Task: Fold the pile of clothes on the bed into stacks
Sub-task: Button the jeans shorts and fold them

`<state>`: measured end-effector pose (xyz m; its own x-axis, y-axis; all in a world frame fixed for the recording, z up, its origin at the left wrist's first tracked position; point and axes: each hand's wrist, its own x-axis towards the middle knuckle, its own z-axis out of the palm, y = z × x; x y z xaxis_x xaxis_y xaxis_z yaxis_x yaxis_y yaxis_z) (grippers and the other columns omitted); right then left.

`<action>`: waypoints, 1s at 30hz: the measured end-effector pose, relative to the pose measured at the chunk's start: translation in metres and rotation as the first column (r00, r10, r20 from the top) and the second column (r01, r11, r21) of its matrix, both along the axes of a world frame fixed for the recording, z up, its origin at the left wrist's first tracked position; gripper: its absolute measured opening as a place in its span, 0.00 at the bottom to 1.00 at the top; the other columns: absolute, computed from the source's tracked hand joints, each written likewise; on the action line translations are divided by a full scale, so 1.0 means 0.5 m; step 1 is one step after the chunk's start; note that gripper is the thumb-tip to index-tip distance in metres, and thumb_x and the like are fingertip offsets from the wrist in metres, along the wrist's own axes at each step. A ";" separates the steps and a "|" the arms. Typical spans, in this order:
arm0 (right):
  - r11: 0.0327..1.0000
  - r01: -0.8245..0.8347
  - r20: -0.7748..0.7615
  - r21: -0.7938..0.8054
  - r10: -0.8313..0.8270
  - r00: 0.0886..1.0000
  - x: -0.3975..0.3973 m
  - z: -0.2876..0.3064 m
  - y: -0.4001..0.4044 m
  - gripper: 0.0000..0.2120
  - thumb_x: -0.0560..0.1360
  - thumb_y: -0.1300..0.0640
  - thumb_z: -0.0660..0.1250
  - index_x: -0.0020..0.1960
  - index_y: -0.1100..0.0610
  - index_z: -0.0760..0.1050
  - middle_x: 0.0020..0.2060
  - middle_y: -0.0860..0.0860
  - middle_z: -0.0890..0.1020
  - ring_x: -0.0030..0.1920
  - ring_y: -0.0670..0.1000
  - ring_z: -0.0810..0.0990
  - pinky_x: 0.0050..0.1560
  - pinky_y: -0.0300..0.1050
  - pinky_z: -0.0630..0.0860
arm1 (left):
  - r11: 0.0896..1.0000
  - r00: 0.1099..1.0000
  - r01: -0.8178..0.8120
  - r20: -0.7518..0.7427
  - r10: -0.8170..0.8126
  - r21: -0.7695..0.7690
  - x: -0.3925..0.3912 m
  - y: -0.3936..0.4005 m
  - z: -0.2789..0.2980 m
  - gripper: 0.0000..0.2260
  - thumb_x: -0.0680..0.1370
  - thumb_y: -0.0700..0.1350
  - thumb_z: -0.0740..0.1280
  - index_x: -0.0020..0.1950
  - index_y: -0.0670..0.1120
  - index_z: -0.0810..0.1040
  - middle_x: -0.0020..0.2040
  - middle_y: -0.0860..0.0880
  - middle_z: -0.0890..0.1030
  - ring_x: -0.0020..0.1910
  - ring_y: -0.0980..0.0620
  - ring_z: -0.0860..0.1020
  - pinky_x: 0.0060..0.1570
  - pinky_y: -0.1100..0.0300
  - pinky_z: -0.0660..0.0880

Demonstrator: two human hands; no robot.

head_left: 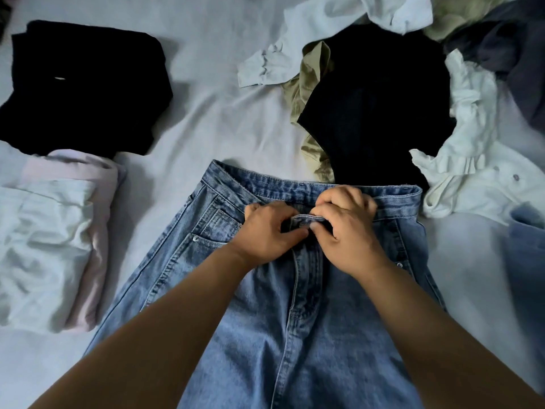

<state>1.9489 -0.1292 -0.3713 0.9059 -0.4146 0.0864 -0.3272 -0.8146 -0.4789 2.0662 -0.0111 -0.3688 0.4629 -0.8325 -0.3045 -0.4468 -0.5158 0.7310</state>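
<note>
Fingers [317, 224] first: both sets curled and pinching the front waistband tabs of the jeans [295, 290] at the fly. Your left hand [265, 231] grips the left tab, thumb pushed toward centre; your right hand [345, 228] grips the right tab, knuckles up. The two hands touch at the closure. Judgement: you're doing up the button or squaring the fly so the front lies shut before folding; button itself hidden under fingers, can't tell if fastened.

Jeans lie flat, front up, waistband away from you, legs running toward you and out of frame btm. Laid that way prob. so legs can be matched and folded up toward the waist.

Outward, left side of bed [206, 98]: folded black item [82, 84], apart from jeans. Just below it a stack w/ white top [41, 246] over pink one [97, 202], touching the black item's near edge. Done pieces kept left, clear of work area.

Right/far side: unfolded pile [413, 84], black garment on top at centre, olive piece under its left edge, white shirts around it, dark blue-grey items at far right. Pile's near edge touches the jeans' waistband. Another blue denim piece [525, 246] at right edge, part cut off.

Progress est.: early-mid; most of pile still unsorted.
</note>
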 end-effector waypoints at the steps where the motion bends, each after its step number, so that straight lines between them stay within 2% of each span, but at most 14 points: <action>1: 1.000 -0.004 -0.010 0.014 0.004 1.000 0.001 -0.001 -0.003 0.10 0.68 0.53 0.64 0.42 0.57 0.79 0.46 0.50 0.78 0.53 0.50 0.67 0.49 0.40 0.51 | 1.000 1.000 -0.016 -0.008 0.016 -0.011 -0.001 0.000 -0.002 0.16 0.68 0.58 0.64 0.44 0.47 0.80 0.36 0.56 0.72 0.36 0.59 0.71 0.55 0.49 0.65; 4: 0.999 0.009 -0.035 0.047 -0.007 0.999 0.005 -0.007 -0.007 0.08 0.66 0.54 0.68 0.42 0.58 0.80 0.45 0.51 0.78 0.53 0.49 0.66 0.48 0.39 0.50 | 0.997 0.993 -0.075 -0.096 0.072 -0.031 -0.002 -0.002 -0.001 0.06 0.68 0.54 0.70 0.38 0.53 0.76 0.35 0.57 0.72 0.36 0.61 0.71 0.55 0.49 0.64; 6: 0.995 0.039 -0.037 0.093 -0.036 0.999 0.007 -0.007 -0.004 0.09 0.66 0.54 0.68 0.42 0.58 0.81 0.45 0.50 0.79 0.53 0.49 0.66 0.48 0.38 0.50 | 0.995 0.984 -0.096 -0.154 0.093 -0.008 -0.002 -0.001 0.005 0.10 0.69 0.49 0.74 0.34 0.55 0.73 0.35 0.58 0.72 0.35 0.59 0.71 0.52 0.49 0.66; 8: 0.983 0.073 -0.059 0.167 -0.064 0.996 0.010 0.000 -0.006 0.08 0.68 0.54 0.69 0.43 0.57 0.81 0.47 0.48 0.77 0.55 0.48 0.66 0.51 0.38 0.50 | 0.995 0.980 -0.097 -0.177 0.095 -0.001 -0.002 0.000 0.008 0.11 0.66 0.49 0.74 0.33 0.54 0.72 0.34 0.57 0.73 0.36 0.57 0.71 0.49 0.52 0.65; 10: 0.967 0.060 -0.147 0.247 -0.024 0.989 0.013 0.009 -0.020 0.06 0.72 0.53 0.70 0.45 0.55 0.81 0.48 0.44 0.75 0.60 0.47 0.65 0.54 0.37 0.49 | 0.998 0.986 -0.061 -0.158 0.061 0.002 0.000 0.001 0.010 0.12 0.66 0.46 0.75 0.33 0.54 0.71 0.36 0.56 0.73 0.39 0.55 0.71 0.51 0.57 0.62; 12: 0.949 0.042 -0.237 0.312 0.035 0.971 0.017 0.017 -0.034 0.08 0.73 0.50 0.69 0.44 0.55 0.82 0.49 0.41 0.73 0.61 0.46 0.63 0.54 0.37 0.49 | 1.000 0.993 0.011 -0.120 -0.011 -0.004 0.000 0.003 0.011 0.15 0.68 0.43 0.76 0.34 0.54 0.69 0.37 0.56 0.72 0.38 0.58 0.71 0.48 0.64 0.59; 14: 0.966 0.035 -0.262 0.255 0.034 0.965 0.027 0.016 -0.040 0.13 0.73 0.46 0.69 0.42 0.56 0.82 0.50 0.42 0.74 0.61 0.47 0.64 0.53 0.40 0.49 | 1.000 0.990 0.019 -0.142 -0.021 -0.012 0.002 0.005 0.009 0.15 0.67 0.44 0.76 0.34 0.54 0.69 0.37 0.55 0.72 0.37 0.58 0.71 0.46 0.61 0.62; 17: 0.991 0.082 -0.127 0.108 -0.068 0.989 0.029 0.003 -0.031 0.23 0.70 0.37 0.65 0.38 0.58 0.80 0.48 0.48 0.77 0.56 0.53 0.70 0.51 0.43 0.52 | 0.997 0.928 -0.067 -0.365 0.074 0.033 0.007 0.007 0.013 0.13 0.67 0.44 0.78 0.36 0.48 0.73 0.35 0.51 0.75 0.36 0.54 0.74 0.41 0.59 0.70; 20: 0.990 0.133 -0.011 -0.055 -0.133 0.991 0.020 -0.007 -0.028 0.25 0.68 0.35 0.60 0.33 0.58 0.77 0.41 0.50 0.78 0.47 0.57 0.76 0.46 0.43 0.52 | 0.996 0.871 -0.088 -0.485 0.078 0.000 0.009 0.008 0.009 0.16 0.66 0.58 0.73 0.39 0.46 0.77 0.36 0.48 0.75 0.36 0.54 0.74 0.38 0.58 0.70; 22: 0.982 0.123 -0.024 -0.145 -0.128 0.991 0.008 -0.006 -0.031 0.22 0.68 0.37 0.60 0.35 0.56 0.76 0.43 0.51 0.78 0.50 0.56 0.74 0.48 0.46 0.55 | 0.999 0.944 -0.021 -0.330 0.007 -0.039 0.012 0.010 0.005 0.19 0.68 0.65 0.65 0.39 0.50 0.79 0.38 0.52 0.76 0.38 0.56 0.75 0.44 0.57 0.71; 24: 0.969 0.137 -0.045 -0.207 -0.150 0.988 -0.015 0.003 -0.029 0.19 0.69 0.39 0.61 0.44 0.55 0.77 0.50 0.53 0.78 0.56 0.55 0.69 0.53 0.49 0.57 | 0.997 0.996 0.056 0.065 -0.053 -0.047 0.020 0.022 -0.002 0.23 0.74 0.67 0.56 0.43 0.50 0.81 0.44 0.54 0.78 0.47 0.54 0.76 0.55 0.49 0.67; 26: 0.944 0.178 -0.070 -0.279 -0.205 0.976 -0.046 0.009 -0.027 0.20 0.70 0.43 0.63 0.55 0.54 0.77 0.59 0.55 0.76 0.63 0.56 0.66 0.59 0.53 0.57 | 1.000 0.875 0.026 0.484 -0.017 -0.012 0.047 0.033 0.007 0.23 0.76 0.62 0.52 0.49 0.51 0.82 0.51 0.54 0.79 0.55 0.48 0.73 0.60 0.47 0.57; 28: 0.905 0.256 -0.078 -0.339 -0.299 0.951 -0.079 0.005 -0.030 0.20 0.72 0.49 0.64 0.62 0.53 0.75 0.65 0.55 0.74 0.67 0.57 0.64 0.63 0.55 0.54 | 0.997 0.763 -0.043 0.646 -0.013 0.071 0.086 0.047 0.017 0.18 0.76 0.56 0.56 0.56 0.51 0.81 0.59 0.51 0.78 0.64 0.45 0.68 0.65 0.42 0.52; 30: 0.868 0.343 -0.071 -0.360 -0.392 0.917 -0.100 0.006 -0.043 0.21 0.73 0.52 0.62 0.65 0.53 0.73 0.67 0.53 0.73 0.68 0.57 0.62 0.64 0.56 0.52 | 0.963 0.764 -0.132 0.643 -0.052 0.235 0.129 0.060 0.022 0.17 0.75 0.54 0.61 0.62 0.53 0.76 0.68 0.48 0.70 0.73 0.44 0.58 0.68 0.38 0.41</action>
<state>1.8989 -0.1505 -0.3684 0.7064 -0.6882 0.1653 -0.6763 -0.7252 -0.1293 2.1305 0.0191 -0.3579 0.6561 -0.7451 -0.1195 -0.7347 -0.6669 0.1245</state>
